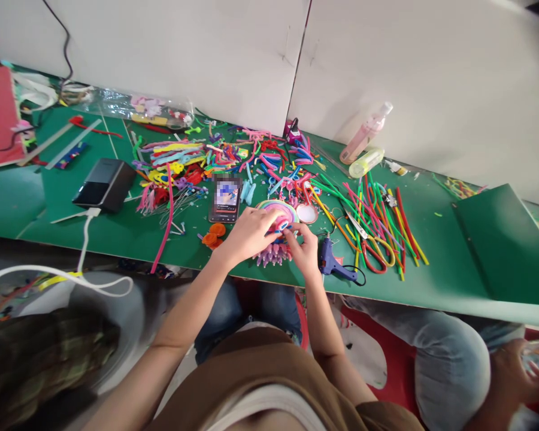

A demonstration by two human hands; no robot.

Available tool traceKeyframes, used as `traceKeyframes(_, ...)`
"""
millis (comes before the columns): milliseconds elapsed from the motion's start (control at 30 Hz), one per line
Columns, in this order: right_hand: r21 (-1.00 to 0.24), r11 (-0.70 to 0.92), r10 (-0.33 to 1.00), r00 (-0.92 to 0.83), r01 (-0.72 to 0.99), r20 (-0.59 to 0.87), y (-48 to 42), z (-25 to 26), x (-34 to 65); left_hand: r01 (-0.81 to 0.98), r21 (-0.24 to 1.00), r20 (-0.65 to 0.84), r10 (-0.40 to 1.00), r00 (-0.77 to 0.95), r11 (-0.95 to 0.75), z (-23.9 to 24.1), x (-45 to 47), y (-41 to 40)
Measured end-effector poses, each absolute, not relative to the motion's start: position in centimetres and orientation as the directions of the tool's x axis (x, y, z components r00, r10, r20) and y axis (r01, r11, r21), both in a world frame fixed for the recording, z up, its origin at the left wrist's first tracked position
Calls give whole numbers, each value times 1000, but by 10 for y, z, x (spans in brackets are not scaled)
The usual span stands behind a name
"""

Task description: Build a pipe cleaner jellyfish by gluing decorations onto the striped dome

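Observation:
At the front of the green table, both my hands meet over a rainbow-striped pipe-cleaner craft (284,207) with a pink and blue middle. My left hand (253,230) grips its left side, fingers bent over the top. From the right, the fingers of my right hand (304,246) pinch its edge beside a small blue piece; exact fingertip contact is too small to make out. Purple fringe-like pieces (273,255) lie just below the craft. Orange rolled pieces (214,236) rest left of my left hand, and a blue glue gun (335,263) lies right of my right hand.
A phone (225,200) stands behind my left hand, with a black power bank (104,185) farther left. Scissors (371,239) lie among pipe cleaners (397,221) at right. Bottles (367,134) stand and lie by the wall. A co-worker's leg (449,353) is at lower right.

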State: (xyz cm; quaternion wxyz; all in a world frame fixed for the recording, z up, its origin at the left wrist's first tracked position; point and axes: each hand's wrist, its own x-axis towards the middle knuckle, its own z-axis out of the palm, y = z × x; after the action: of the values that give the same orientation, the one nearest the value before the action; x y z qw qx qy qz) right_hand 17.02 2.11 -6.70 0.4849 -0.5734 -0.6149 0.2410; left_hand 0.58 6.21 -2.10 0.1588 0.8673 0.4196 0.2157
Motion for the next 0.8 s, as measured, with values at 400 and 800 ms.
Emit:
traceKeyframes(400, -925, 106, 945, 253, 365, 208, 22, -67, 165, 435, 838, 136, 898, 419, -330, -35, -15, 54)
traceKeyframes(800, -916, 150, 941, 230, 372, 247, 17, -62, 162, 361, 866, 163, 878, 450, -346, -38, -8, 56)
